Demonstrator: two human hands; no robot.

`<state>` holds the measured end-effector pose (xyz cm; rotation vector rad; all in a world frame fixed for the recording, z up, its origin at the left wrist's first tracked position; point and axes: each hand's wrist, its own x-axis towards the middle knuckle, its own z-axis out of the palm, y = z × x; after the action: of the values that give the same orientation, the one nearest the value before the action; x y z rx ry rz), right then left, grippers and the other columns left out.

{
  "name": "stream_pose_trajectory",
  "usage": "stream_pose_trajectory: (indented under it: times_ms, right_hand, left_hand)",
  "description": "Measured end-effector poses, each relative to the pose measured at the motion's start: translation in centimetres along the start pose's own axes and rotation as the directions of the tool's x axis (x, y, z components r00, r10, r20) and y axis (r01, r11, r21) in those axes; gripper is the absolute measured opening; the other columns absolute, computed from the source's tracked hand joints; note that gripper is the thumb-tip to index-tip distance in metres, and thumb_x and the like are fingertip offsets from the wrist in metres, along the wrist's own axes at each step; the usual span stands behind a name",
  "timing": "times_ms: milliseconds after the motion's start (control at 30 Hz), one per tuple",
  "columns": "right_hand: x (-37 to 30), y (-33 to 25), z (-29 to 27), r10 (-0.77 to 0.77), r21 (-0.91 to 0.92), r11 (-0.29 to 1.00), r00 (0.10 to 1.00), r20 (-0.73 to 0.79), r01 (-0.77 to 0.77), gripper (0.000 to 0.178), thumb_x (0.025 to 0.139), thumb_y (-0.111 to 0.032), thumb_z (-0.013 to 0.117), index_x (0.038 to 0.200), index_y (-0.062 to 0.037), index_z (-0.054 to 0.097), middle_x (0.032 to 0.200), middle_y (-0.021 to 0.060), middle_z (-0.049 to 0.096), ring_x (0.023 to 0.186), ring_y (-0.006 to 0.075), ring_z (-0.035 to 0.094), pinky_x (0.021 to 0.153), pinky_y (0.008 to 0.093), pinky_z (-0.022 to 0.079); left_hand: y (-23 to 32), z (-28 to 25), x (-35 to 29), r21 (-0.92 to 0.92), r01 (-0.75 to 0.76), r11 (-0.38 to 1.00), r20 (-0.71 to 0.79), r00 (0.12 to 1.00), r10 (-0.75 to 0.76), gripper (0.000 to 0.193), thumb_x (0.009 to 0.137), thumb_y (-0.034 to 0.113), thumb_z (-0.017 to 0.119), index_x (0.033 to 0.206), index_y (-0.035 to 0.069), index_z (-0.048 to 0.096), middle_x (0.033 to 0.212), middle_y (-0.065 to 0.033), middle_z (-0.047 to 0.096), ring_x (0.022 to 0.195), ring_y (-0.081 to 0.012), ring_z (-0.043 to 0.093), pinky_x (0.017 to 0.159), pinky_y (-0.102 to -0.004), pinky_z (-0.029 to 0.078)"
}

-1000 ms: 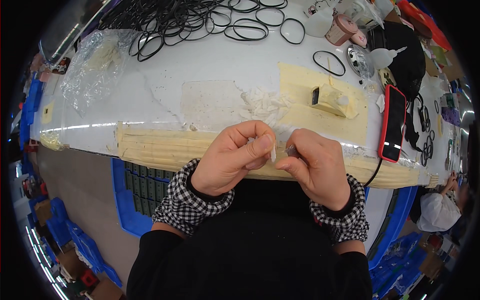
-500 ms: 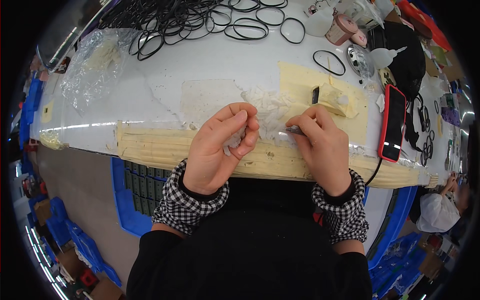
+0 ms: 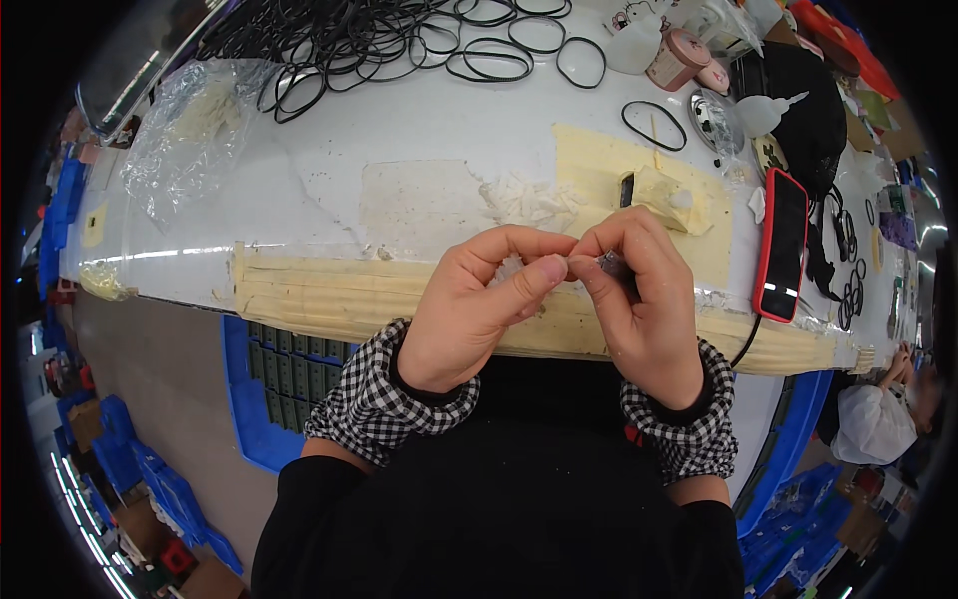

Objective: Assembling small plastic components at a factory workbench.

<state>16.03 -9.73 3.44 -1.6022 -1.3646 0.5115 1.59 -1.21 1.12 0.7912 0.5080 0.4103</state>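
Observation:
My left hand and my right hand meet at the fingertips above the table's taped front edge. Thumb and forefinger of the left are pinched, and something whitish shows in the hollow of that hand, too covered to name. Inside the curled right fingers sits a small dark, shiny piece, partly hidden; its kind cannot be made out. Whatever lies between the touching fingertips is too small to see. Just beyond the hands is a pile of white scraps, beside a yellow sheet.
Black rubber rings lie heaped at the back. A clear plastic bag is at left, a red-cased phone with a cable at right. A crumpled yellow wrapper sits on the sheet. Blue crates stand below the table edge.
My left hand has moved right and turned, bringing its fingertips against those of my right hand. The right hand has shifted little, its fingers curling further around the dark piece.

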Motion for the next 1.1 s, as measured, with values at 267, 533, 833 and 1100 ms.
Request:
stream_pose_trajectory:
  times_ms: [267, 533, 833, 1100]
  right_hand:
    - [-0.3, -0.9, 0.4, -0.033, 0.059, 0.998, 0.999, 0.015, 0.032, 0.017, 0.075, 0.004, 0.067, 0.088, -0.0008, 0.058, 0.082, 0.0093, 0.057, 0.070, 0.0186, 0.061, 0.059, 0.0251, 0.051]
    - [-0.6, -1.0, 1.3, -0.171, -0.004, 0.985, 0.984, -0.052, 0.171, 0.019, 0.072, -0.001, 0.072, 0.086, -0.0021, 0.059, 0.080, 0.0084, 0.059, 0.065, 0.0187, 0.062, 0.054, 0.0265, 0.051]
    - [-0.6, 0.2, 0.9, -0.180, -0.348, 0.918, 0.982, 0.063, 0.191, 0.034, 0.076, -0.037, 0.069, 0.082, -0.0077, 0.054, 0.067, 0.0040, 0.053, 0.056, 0.0211, 0.057, 0.048, 0.0301, 0.043]
    - [-0.7, 0.1, 1.2, -0.139, -0.377, 0.913, 0.987, 0.078, 0.158, 0.032, 0.078, -0.038, 0.066, 0.078, -0.0090, 0.051, 0.064, 0.0031, 0.049, 0.054, 0.0204, 0.055, 0.046, 0.0308, 0.042]
  left_hand:
    - [-0.5, -1.0, 0.1, -0.185, -0.020, 0.983, 0.020, 1.000, 0.024, 0.017, 0.093, 0.017, 0.057, 0.096, 0.001, 0.060, 0.083, -0.0017, 0.059, 0.060, -0.0034, 0.039, 0.056, -0.0163, 0.034]
    - [-0.4, -0.9, 0.0, -0.329, 0.070, 0.942, 0.076, 0.996, -0.048, 0.017, 0.095, 0.021, 0.054, 0.091, 0.004, 0.056, 0.076, 0.0022, 0.053, 0.058, -0.0028, 0.036, 0.056, -0.0166, 0.034]
    - [0.1, -1.1, -0.1, -0.270, 0.113, 0.956, 0.135, 0.988, -0.079, 0.021, 0.097, 0.024, 0.050, 0.087, 0.006, 0.054, 0.074, 0.0033, 0.050, 0.057, -0.0025, 0.033, 0.055, -0.0176, 0.030]
    - [-0.1, -1.0, -0.1, -0.276, 0.145, 0.950, 0.163, 0.981, -0.102, 0.022, 0.097, 0.027, 0.050, 0.088, 0.006, 0.051, 0.076, 0.0024, 0.048, 0.057, -0.0008, 0.032, 0.056, -0.0148, 0.032]
